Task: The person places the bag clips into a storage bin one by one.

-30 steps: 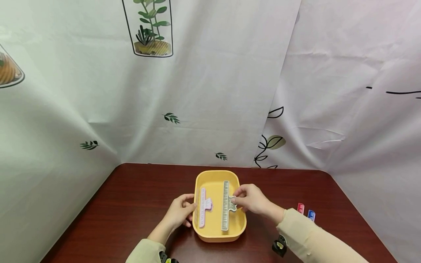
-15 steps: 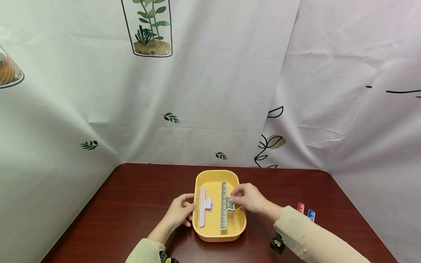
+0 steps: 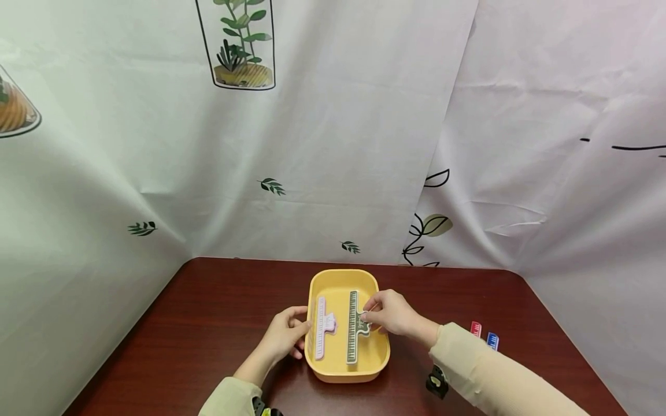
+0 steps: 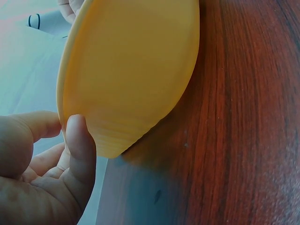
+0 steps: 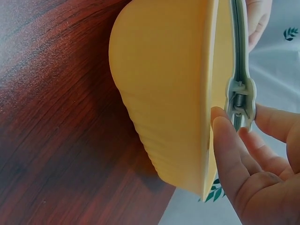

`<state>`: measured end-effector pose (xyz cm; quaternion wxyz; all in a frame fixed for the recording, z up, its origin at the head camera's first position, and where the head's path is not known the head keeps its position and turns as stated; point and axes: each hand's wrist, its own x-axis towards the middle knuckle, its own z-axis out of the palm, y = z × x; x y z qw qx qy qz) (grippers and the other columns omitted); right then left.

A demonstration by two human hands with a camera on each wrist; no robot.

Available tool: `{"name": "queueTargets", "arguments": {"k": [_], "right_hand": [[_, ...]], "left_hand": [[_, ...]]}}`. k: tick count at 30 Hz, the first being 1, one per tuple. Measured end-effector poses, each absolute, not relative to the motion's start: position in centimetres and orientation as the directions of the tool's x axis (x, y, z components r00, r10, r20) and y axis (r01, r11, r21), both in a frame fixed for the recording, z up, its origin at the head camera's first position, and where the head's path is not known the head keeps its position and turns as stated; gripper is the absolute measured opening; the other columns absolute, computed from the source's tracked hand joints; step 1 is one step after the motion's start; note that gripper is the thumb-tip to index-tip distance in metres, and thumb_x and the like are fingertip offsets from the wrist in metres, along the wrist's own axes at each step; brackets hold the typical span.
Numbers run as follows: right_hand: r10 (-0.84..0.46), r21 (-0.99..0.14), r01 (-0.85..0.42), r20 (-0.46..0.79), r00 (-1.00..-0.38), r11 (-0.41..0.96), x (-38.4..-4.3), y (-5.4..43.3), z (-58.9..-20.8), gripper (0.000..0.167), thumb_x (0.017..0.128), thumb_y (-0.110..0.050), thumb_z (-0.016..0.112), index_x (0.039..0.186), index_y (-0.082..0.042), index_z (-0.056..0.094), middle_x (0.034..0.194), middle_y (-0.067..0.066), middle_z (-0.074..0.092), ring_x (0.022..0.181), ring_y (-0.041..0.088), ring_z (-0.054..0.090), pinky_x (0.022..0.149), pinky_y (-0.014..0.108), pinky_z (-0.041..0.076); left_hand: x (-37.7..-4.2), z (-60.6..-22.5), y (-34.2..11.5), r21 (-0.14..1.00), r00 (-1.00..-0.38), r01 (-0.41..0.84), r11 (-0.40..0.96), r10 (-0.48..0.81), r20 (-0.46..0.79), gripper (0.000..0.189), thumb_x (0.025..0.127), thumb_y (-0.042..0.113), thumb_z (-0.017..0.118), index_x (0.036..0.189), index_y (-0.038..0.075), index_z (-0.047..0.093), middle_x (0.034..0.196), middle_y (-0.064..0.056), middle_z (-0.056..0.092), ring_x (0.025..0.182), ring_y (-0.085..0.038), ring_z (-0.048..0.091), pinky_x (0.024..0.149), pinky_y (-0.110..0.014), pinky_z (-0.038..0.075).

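Note:
A yellow plastic box stands on the table. My left hand pinches its left rim; in the left wrist view the thumb lies against the outer wall. Over the box's right half, my right hand pinches the handle of a dark green long clip with a piano-key pattern. The right wrist view shows the green clip from its edge, with its spring, raised at the rim and apart from the fingers' other side wall. Inside the box, on the left, lies a pink-lilac long clip.
A red clip and a blue clip lie on the table to the right, partly hidden by the right sleeve. The brown wooden table meets a white printed curtain behind it.
My right hand has carried the green clip slightly left, further over the box, and its face has tilted. The left hand and the pink-lilac clip have stayed put.

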<state>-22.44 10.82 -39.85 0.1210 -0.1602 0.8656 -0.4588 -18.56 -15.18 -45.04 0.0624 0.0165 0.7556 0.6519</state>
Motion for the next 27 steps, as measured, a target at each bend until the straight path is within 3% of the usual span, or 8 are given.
{"name": "queueTargets", "arguments": {"k": [10, 27], "right_hand": [[-0.4, -0.82, -0.177, -0.069, -0.914, 0.545, -22.6, 10.4, -39.8, 0.012, 0.087, -0.005, 0.076, 0.09, 0.002, 0.067, 0.07, 0.005, 0.065, 0.064, 0.026, 0.07, 0.049, 0.033, 0.058], [-0.422, -0.796, -0.196, -0.081, -0.903, 0.573, -22.7, 9.7, -39.7, 0.012, 0.086, -0.003, 0.077, 0.085, 0.001, 0.066, 0.067, 0.006, 0.063, 0.059, 0.024, 0.067, 0.048, 0.034, 0.058]], "left_hand": [[-18.6, -45.1, -15.2, 0.987, -0.992, -0.056, 0.151, 0.106, -0.073, 0.045, 0.096, 0.003, 0.061, 0.135, -0.013, 0.046, 0.077, -0.009, 0.056, 0.052, -0.013, 0.054, 0.039, -0.023, 0.049], [-18.6, -45.2, -15.2, 0.986, -0.992, -0.053, 0.16, 0.104, -0.07, 0.044, 0.096, 0.003, 0.061, 0.135, -0.013, 0.047, 0.077, -0.009, 0.056, 0.052, -0.013, 0.054, 0.039, -0.023, 0.049]]}}
